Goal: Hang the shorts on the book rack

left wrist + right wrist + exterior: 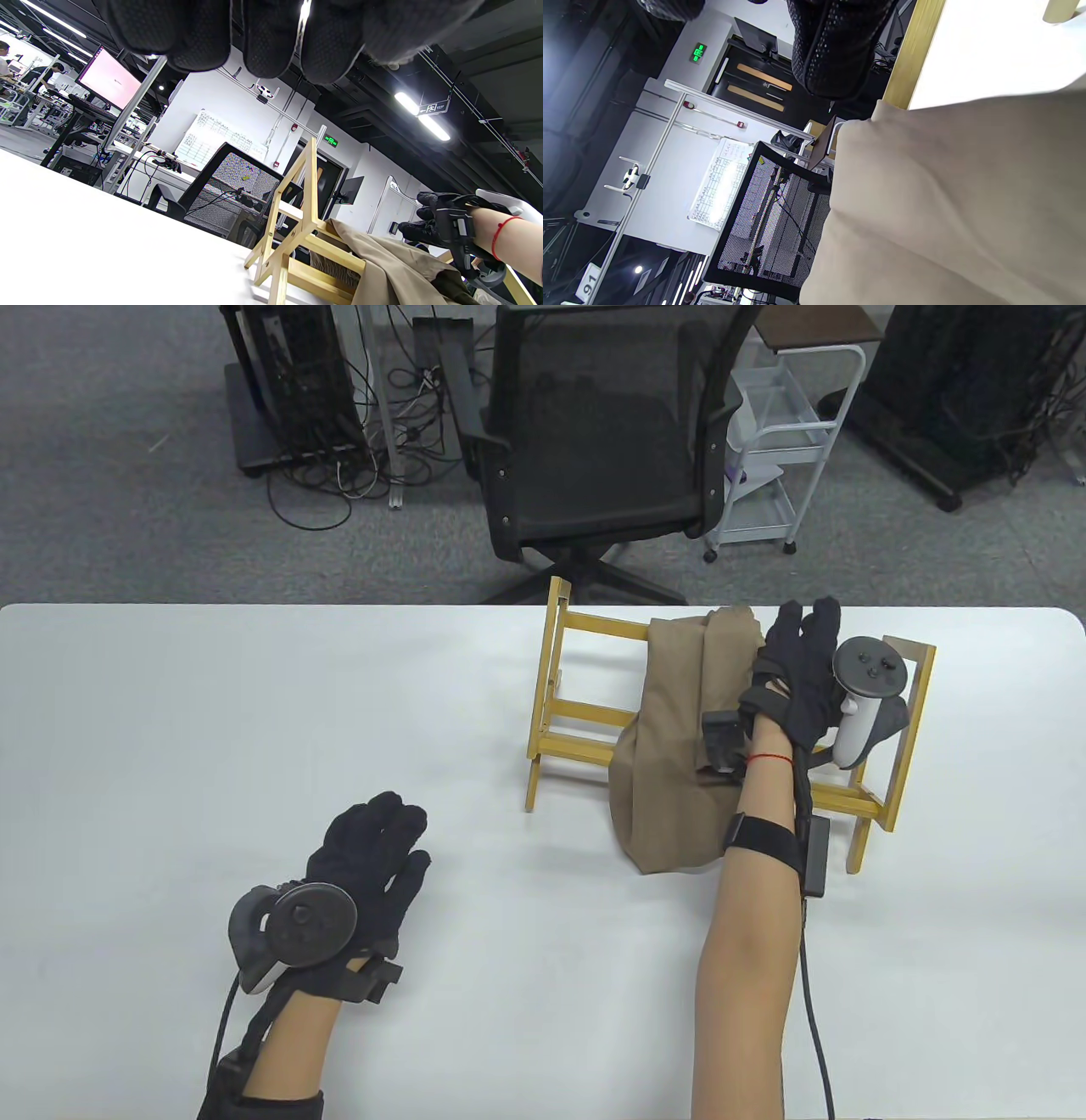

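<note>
Right now your right hand (797, 670) covers the stretch of the khaki shorts (679, 746) it reaches over, so whether the palm rests on cloth or hovers just above it cannot be told from the table view. Your right wrist view does not settle it: one gloved finger (835, 51) hangs in from the top, cloth fills most of the frame, and only a strip of the wooden book rack (912, 55) peeks out. What does show is your fingers stretched out toward the far edge of the tabletop, not curled, gripping nothing visible. The tracker on that hand hides part of the rack's right end frame, and your forearm crosses the near rails.

The shorts hang folded over the book rack (585, 704), draped across the top rail in the rack's right half, their lower bulk sagging down to the white table (254, 729) on your side. They lie directly under and to the left of your right hand, with the fingertips past the fold at the top rail. The rack stands near the far edge, right of the middle.

Your left hand (365, 857) sits well apart, close to the near edge on the left, fingers loosely spread and holding nothing. Its wrist view catches only blurred fingertips (271, 42) at the top.
</note>
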`<state>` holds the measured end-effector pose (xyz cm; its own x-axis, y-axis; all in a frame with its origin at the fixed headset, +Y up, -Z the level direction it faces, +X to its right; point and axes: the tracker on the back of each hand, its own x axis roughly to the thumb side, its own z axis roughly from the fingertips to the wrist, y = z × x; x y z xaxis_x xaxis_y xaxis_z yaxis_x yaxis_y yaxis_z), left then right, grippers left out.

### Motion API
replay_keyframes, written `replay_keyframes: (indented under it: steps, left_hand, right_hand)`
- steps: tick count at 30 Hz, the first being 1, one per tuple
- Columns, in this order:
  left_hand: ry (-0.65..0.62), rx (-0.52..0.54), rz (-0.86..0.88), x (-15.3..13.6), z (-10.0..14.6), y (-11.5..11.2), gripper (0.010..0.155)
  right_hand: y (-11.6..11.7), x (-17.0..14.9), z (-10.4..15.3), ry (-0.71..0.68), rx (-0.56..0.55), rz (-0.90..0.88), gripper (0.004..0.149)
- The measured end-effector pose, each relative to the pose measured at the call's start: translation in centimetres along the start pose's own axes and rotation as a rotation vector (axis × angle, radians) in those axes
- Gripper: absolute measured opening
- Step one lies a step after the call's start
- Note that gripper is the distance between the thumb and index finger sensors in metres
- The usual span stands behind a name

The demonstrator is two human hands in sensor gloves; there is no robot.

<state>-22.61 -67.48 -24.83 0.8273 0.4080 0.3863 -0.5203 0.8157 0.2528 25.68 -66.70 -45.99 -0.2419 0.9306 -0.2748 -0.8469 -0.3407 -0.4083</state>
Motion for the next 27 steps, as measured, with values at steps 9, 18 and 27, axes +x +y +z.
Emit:
replay_keyframes:
  steps: [9, 18, 27]
  left_hand:
    - [-0.021, 0.000, 0.007, 0.1, 0.1, -0.1, 0.051]
    - [-0.040, 0.000, 0.018, 0.2, 0.3, -0.2, 0.051]
    - [-0.049, 0.000, 0.026, 0.2, 0.4, -0.2, 0.051]
  right_hand:
    - [0.5, 0.4, 2.6, -0.100, -0.024, 0.041, 0.063]
    - [0.9, 0.9, 6.2, -0.241, -0.095, 0.173, 0.060]
    - [0.8, 1.5, 10.1, -0.414, -0.167, 0.226, 0.056]
